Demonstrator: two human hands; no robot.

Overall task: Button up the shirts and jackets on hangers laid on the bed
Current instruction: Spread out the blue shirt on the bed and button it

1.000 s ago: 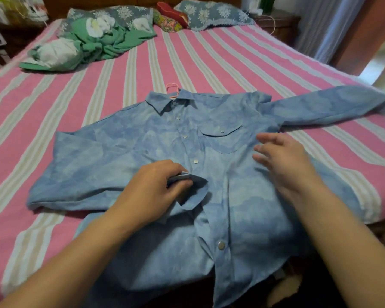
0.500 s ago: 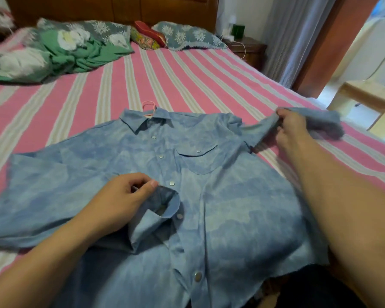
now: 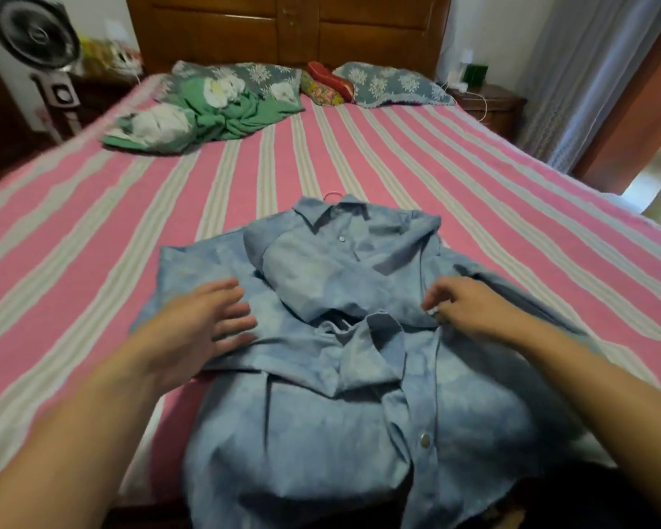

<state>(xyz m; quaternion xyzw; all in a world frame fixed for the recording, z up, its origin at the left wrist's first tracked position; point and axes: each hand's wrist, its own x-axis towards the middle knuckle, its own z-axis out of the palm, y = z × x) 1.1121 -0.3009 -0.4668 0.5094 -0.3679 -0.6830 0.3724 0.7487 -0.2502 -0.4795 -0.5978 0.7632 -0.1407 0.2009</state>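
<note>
Blue shirt (image 3: 359, 376) on striped bed (image 3: 92, 231), sleeves folded across front. Left hand (image 3: 203, 330) at 9 o'clock, fingers spread flat on fabric; right hand (image 3: 470, 307) at 3 o'clock pinches the cloth.

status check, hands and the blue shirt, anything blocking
Left hand open, fingers spread on pale blue button-up shirt. Right hand pinching its fabric. Both sleeves folded across the front, covering the placket; lower snap undone.

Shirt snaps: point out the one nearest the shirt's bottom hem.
The metal snap low on the placket, below the right hand; the other visible snap sits near the collar.
</note>
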